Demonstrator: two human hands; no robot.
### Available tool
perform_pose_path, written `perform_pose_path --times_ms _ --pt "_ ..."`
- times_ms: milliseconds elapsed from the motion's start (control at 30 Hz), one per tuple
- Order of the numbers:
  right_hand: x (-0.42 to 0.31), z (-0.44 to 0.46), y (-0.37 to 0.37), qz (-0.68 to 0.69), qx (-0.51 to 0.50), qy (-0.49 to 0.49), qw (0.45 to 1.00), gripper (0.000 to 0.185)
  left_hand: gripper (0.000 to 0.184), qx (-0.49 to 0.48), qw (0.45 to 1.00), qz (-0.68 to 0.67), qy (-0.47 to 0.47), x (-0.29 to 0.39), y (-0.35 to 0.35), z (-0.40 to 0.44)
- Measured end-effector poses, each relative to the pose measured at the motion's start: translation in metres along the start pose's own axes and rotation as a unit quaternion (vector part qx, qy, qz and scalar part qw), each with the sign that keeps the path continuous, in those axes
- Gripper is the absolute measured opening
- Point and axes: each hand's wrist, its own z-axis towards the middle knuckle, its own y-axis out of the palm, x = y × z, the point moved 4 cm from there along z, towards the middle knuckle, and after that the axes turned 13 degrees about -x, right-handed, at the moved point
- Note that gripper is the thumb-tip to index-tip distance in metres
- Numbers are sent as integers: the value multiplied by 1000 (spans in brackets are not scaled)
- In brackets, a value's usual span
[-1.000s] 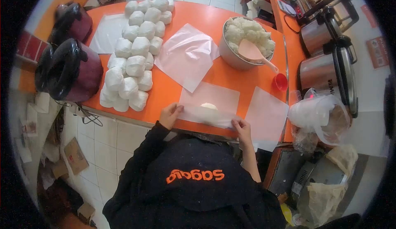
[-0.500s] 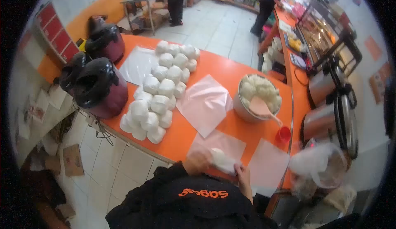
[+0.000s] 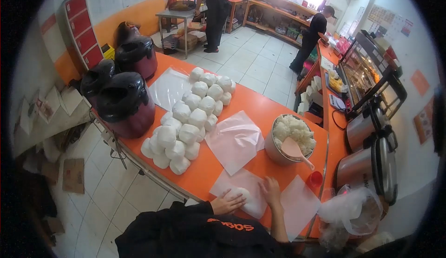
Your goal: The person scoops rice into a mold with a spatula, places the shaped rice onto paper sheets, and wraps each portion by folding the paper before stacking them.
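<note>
My left hand (image 3: 226,202) lies with fingers spread on a white lump, apparently rice (image 3: 252,204), partly covered by thin paper. Just right of it, my right hand (image 3: 271,190) is open, its fingers stretched over the edge of the pale paper sheet (image 3: 232,181). Another blank sheet (image 3: 297,204) lies to the right. Farther off, several more sheets lie in a loose stack (image 3: 234,139). A metal pot (image 3: 277,153) holds white rice (image 3: 291,131) and a pale pink rice paddle (image 3: 292,149). Left of the sheets, white wrapped bundles (image 3: 188,111) are piled up.
A red cup (image 3: 315,179) stands near the pot. Dark red rice cookers with black lids (image 3: 127,111) line the left edge; steel cookers (image 3: 364,165) stand at right beside a clear plastic bag (image 3: 362,207). Two people (image 3: 214,14) (image 3: 316,37) stand farther back.
My left hand has settled on the white lump. My right hand has let go of its near right end and moved up to the paper's far edge. The view has tilted upward.
</note>
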Motion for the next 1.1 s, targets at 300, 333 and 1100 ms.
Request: perform_pose_path --times_ms 300,333,1100 --pt "-6 52 30 19 -180 32 983 53 53 23 1000 -12 -10 -2 6 -2" --pt "-6 56 26 57 -198 37 978 55 53 22 1000 -16 -13 -2 5 -2" --pt "-4 70 16 289 -364 56 884 29 51 37 999 -12 -6 -6 19 1"
